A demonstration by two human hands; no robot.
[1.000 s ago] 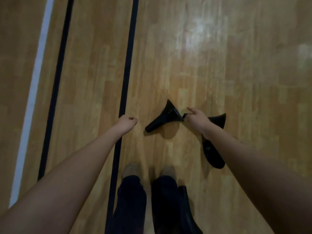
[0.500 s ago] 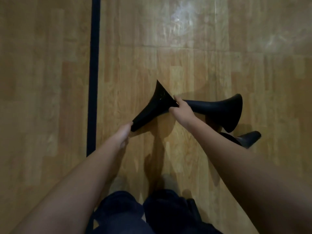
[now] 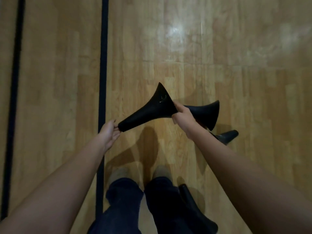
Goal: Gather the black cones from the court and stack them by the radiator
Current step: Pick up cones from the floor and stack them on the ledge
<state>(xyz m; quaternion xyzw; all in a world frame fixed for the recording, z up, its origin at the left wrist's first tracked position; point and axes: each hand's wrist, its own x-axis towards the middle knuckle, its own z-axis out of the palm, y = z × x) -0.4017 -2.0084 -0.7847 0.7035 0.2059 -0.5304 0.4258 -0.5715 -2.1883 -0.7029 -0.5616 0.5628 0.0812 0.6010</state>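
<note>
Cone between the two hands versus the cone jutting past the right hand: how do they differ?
The left cone points its narrow tip left, to the left hand; the right cone flares its wide base rightward. Both hands touch the left cone; only the right hand meets the right cone. The left cone bears a pale scuff; the right cone shows none. Both are black and flared.

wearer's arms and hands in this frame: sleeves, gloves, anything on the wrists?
No sleeves in view: the left arm and right arm are bare to the frame edge. The left hand and right hand wear no gloves, and no watch, band or ring shows, though the light is dim. Below are dark navy trousers and light shoes.
</note>
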